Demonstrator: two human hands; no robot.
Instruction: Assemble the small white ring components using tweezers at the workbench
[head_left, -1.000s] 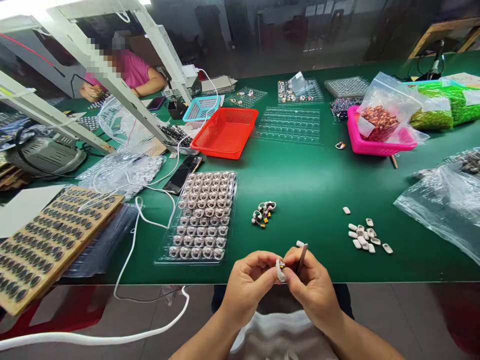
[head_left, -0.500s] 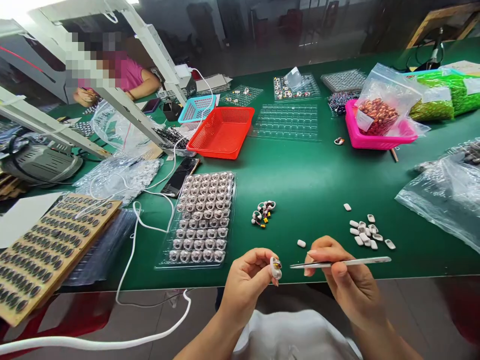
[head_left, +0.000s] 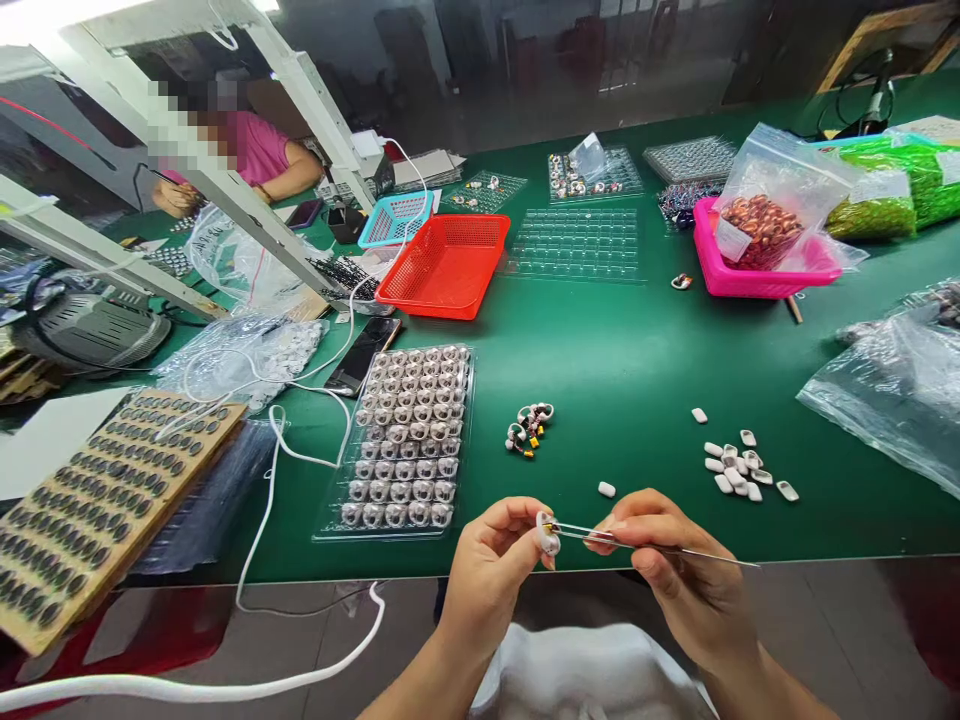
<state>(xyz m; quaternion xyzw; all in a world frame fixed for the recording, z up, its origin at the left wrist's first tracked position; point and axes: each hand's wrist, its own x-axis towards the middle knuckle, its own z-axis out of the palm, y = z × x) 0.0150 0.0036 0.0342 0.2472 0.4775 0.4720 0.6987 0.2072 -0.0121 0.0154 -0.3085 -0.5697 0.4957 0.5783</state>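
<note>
My left hand (head_left: 501, 560) pinches a small white curved casing (head_left: 550, 545) with a yellow and dark part inside it, above the table's front edge. Tweezers (head_left: 622, 541) are held in my right hand (head_left: 675, 570), their tips reaching into the casing at the yellow part. A single white cap (head_left: 607, 489) lies just beyond my right fingers. Farther right is a loose group of white caps (head_left: 739, 468). A small cluster of white ring-shaped parts (head_left: 529, 428) with yellow ends lies ahead of my left hand.
Left of my hands stands a clear tray (head_left: 405, 440) filled with casings. Beyond it are a phone (head_left: 365, 355), white cable (head_left: 277, 425) and red basket (head_left: 444, 268). A pink basket (head_left: 765, 285) and plastic bag (head_left: 892, 390) sit right. A co-worker (head_left: 262, 155) sits far left.
My right hand has moved slightly left and turned the tweezers, so their tips now reach the casing. My left hand stays nearly where it was, still pinching the casing.
</note>
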